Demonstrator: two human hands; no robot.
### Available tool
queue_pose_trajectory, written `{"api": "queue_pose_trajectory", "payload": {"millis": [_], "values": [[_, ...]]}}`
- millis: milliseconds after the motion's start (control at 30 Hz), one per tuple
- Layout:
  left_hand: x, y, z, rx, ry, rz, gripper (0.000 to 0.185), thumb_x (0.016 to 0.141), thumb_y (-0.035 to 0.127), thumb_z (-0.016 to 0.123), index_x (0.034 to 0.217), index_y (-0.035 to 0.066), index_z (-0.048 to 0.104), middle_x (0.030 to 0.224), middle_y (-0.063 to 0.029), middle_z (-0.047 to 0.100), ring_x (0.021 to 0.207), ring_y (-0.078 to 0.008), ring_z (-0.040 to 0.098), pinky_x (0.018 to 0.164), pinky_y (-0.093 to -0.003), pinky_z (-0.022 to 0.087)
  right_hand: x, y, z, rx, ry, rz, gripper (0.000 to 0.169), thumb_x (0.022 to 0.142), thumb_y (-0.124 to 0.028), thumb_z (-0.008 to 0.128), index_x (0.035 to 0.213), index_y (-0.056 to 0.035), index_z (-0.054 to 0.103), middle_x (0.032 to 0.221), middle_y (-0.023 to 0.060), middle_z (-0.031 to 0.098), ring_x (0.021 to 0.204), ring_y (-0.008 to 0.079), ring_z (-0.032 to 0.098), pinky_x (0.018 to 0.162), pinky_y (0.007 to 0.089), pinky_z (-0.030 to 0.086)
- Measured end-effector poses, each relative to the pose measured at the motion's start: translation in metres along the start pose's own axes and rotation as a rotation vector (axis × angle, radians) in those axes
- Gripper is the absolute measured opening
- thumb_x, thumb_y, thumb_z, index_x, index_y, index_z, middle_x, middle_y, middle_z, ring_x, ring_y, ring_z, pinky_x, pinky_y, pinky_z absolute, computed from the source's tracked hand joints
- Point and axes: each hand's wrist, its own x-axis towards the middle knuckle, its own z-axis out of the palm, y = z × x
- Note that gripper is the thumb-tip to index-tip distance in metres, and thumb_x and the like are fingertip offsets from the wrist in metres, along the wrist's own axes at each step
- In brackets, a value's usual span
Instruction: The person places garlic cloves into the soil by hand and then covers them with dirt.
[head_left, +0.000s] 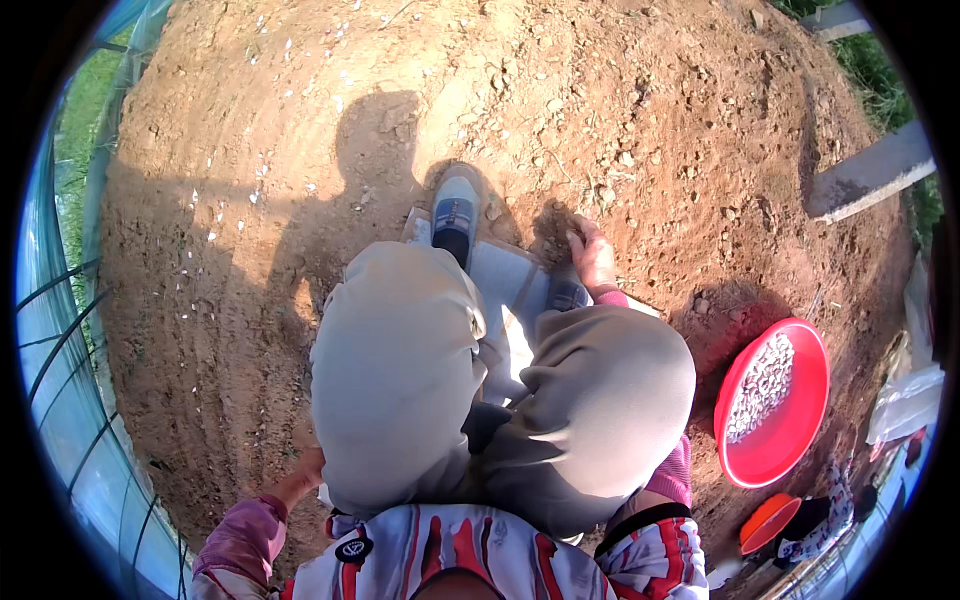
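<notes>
My right hand (594, 255) reaches down beside my right shoe (566, 292), its fingers close to the brown soil (675, 187). Whether anything is between those fingers is too small to tell. My left hand (309, 466) hangs low beside my left knee (397, 330), which hides its fingers. A red plastic basin (806, 405) stands on the ground to my right, holding a heap of pale seeds or cloves (761, 386). Similar white pieces (253, 196) lie scattered in rough rows on the soil to my left.
Flat boards or cardboard (502, 277) lie beneath my feet. Plastic sheeting on a frame (75, 405) borders the left. Concrete posts (874, 172) jut in at right. An orange bowl (769, 521) sits near another person's patterned sleeve (836, 502); a clear plastic bag (904, 405) lies beyond the basin.
</notes>
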Motion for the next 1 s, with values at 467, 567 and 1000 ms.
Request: {"api": "queue_pose_trajectory", "payload": {"millis": [467,567,1000], "values": [[0.035,0.046,0.011,0.011,0.030,0.038,0.024,0.090,0.012,0.062,0.113,0.004,0.065,0.096,-0.0094,0.067,0.087,-0.0211,0.064,0.075,-0.0332,0.052,0.097,-0.033,0.009,-0.727,-0.320,-0.056,0.025,0.087,-0.021,0.063,0.111,-0.0159,0.068,0.113,0.0138,0.060,0.106,0.0338,0.061,0.090,0.0432,0.051],[0.072,0.086,0.004,0.018,0.020,0.075,0.024,0.090,0.012,0.062,0.113,0.003,0.065,0.094,-0.0089,0.067,0.086,-0.0204,0.064,0.074,-0.0328,0.052,0.137,-0.031,0.003,-0.764,-0.152,-0.024,0.021,0.089,-0.024,0.062,0.106,-0.0131,0.068,0.111,0.0153,0.061,0.106,0.0329,0.062,0.090,0.0435,0.051],[0.152,0.151,-0.041,0.117,0.011,-0.068,0.023,0.089,0.010,0.063,0.111,0.003,0.066,0.088,-0.0066,0.067,0.079,-0.0171,0.063,0.069,-0.0312,0.051,0.317,-0.020,-0.024,-0.785,0.123,-0.152,0.057,0.079,-0.004,0.069,0.134,-0.0076,0.054,0.145,0.0141,0.044,0.125,0.0377,0.044,0.108,0.0432,0.040]]}}
